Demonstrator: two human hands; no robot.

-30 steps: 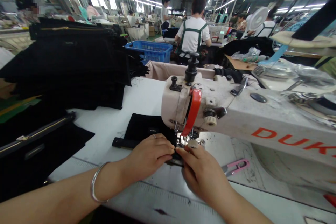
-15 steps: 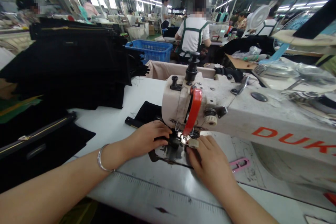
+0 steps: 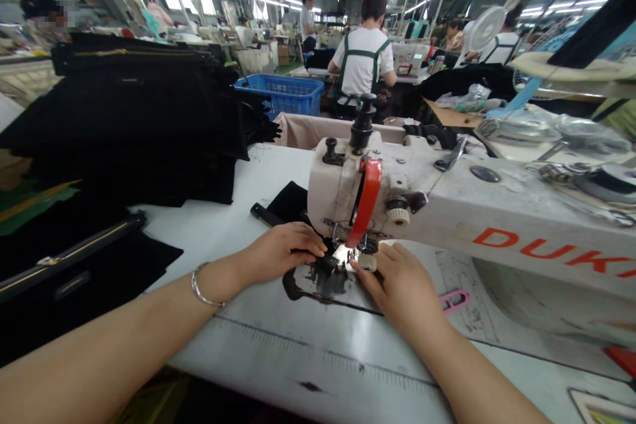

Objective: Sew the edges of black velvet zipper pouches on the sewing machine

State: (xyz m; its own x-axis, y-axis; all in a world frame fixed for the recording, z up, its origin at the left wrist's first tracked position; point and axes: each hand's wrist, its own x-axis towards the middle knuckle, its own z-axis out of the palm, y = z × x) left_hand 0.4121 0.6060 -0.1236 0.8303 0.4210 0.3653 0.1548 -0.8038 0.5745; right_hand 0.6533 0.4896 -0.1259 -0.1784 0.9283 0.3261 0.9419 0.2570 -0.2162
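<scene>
A black fabric piece with a dark strip along its edge lies under the head of a white sewing machine. My left hand, a silver bangle on its wrist, is closed on this piece left of the lit needle area, thumb and fingers together. Right of the presser foot, my right hand has bent fingers, with one fingertip close to the needle. The machine's parts hide its other fingertips, so what they grip does not show. The metal needle plate lies between both hands.
Black fabric pieces are stacked high at the left, and a zippered black piece lies nearer. A pink tool rests under the machine arm. Behind stand a blue basket and a co-worker in a white shirt.
The black fabric piece and its strip have shifted right and away from me, and my left hand has moved slightly the same way. My right hand stays beside the presser foot.
</scene>
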